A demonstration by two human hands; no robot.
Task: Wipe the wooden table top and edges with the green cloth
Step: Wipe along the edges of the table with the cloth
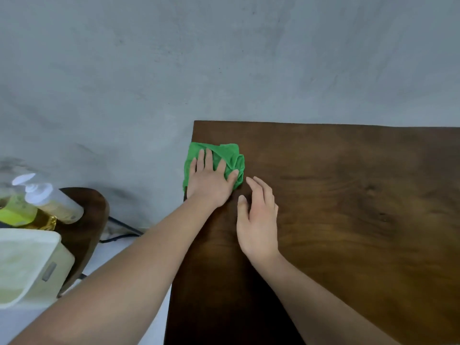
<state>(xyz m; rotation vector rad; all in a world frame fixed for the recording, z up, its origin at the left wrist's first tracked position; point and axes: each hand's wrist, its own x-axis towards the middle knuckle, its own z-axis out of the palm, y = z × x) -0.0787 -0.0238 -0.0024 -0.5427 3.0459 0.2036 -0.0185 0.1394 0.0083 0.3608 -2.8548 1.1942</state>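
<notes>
The dark wooden table [348, 207] fills the lower right of the head view. A crumpled green cloth [225, 155] lies near its far left corner, partly hanging over the left edge. My left hand [210, 179] lies flat on the cloth, fingers spread, pressing it down on the table top. My right hand [257, 220] rests just right of it on the bare wood, fingers loosely apart, holding nothing. A small gap separates its fingertips from the cloth.
A grey wall [224, 58] stands right behind the table's far edge. To the left, a small dark stool [84, 220] carries two pump bottles [47, 197] and a pale plastic container [29, 267]. A dark cable [124, 227] runs along the floor.
</notes>
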